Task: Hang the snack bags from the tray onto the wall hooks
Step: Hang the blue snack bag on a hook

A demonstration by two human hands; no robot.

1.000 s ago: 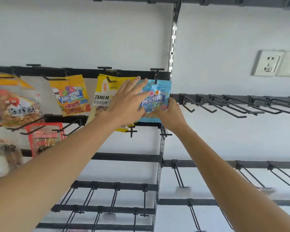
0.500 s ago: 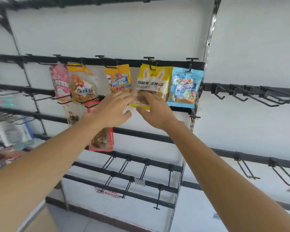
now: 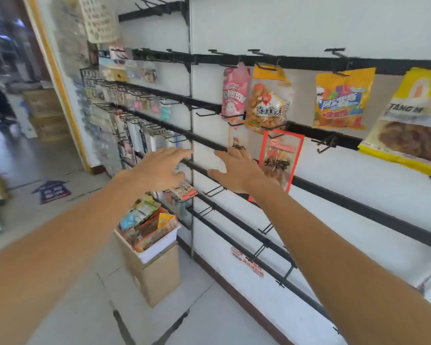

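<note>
Snack bags hang from the black wall hooks at upper right: a pink bag [image 3: 234, 92], a clear bag of fried snacks [image 3: 269, 105], an orange candy bag [image 3: 341, 98] and a yellow bag [image 3: 413, 120]. A red-edged packet [image 3: 280, 155] hangs one rail lower. Below, a white tray [image 3: 157, 246] full of several snack bags sits on a cardboard box [image 3: 157, 275]. My left hand [image 3: 159, 166] and my right hand [image 3: 239, 168] are stretched out in front of the rails with fingers spread, holding nothing.
Bare black hooks [image 3: 214, 190] jut from the lower rails toward me. A vertical metal upright [image 3: 191, 120] divides the wall panels. More goods hang on racks at the left [image 3: 125, 100]. Cardboard boxes [image 3: 47, 115] stand by a doorway at far left.
My view has swung left and down from the hung bags. Both hands have come away from the yellow and blue bags and dropped to the lower rails, empty; the tray has come into view.
</note>
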